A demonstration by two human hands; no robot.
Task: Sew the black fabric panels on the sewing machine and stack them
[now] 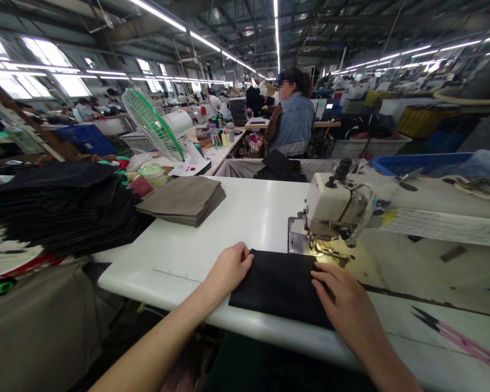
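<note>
Cloth (280, 283), black, lies flat on the white tabletop (249, 212), just beside the sewing machine (330, 201). The left hand (228, 269), nearly closed, seems to pinch its far-left corner; the right hand (345, 299), loosely spread, rests fingertips on its right side. Aligning looks in hand, and the next move calls for a straight edge.

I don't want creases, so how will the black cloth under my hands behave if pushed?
The black cloth should slide fairly easily, since the table looks smooth and glossy. It's probably light, as it looks thin. It might buckle if pushed from one edge, though its flat lie and straight edges hint at some stiffness.
</note>
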